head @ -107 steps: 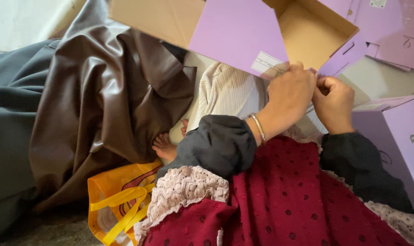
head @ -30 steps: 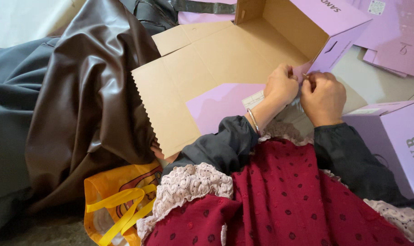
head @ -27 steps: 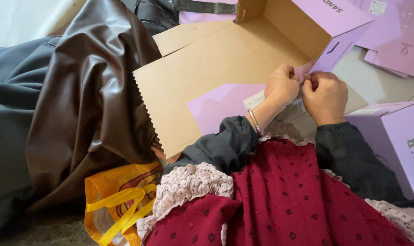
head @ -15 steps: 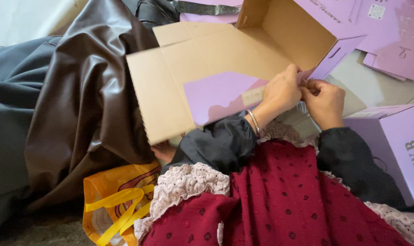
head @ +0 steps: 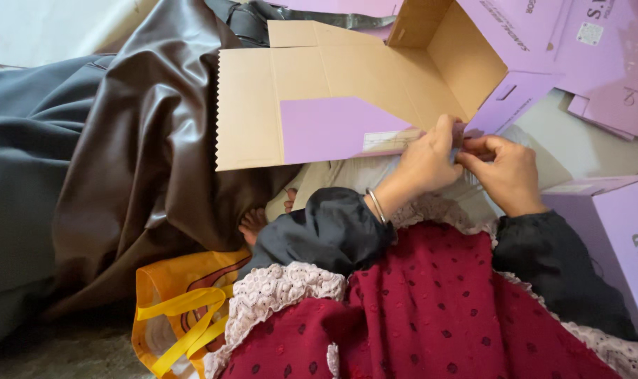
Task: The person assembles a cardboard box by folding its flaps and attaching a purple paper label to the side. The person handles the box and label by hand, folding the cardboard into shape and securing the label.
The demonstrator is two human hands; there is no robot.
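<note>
Lilac-and-brown cardboard box (head: 347, 98), half folded, white label on its lilac flap; left hand (head: 425, 160) and right hand (head: 505, 172) pinch its edge; lilac flat boxes (head: 607, 63) stacked beyond.

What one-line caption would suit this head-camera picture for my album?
Seated on the floor, a person's left hand and right hand pinch a flap of an unfolded lilac cardboard box beside brown leather.

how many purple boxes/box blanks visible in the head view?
At least 3: the unfolded box both hands pinch at its near edge, a made-up box at the right edge, and flat blanks stacked top right. The stack's own count can't be told; more may be hidden.
</note>
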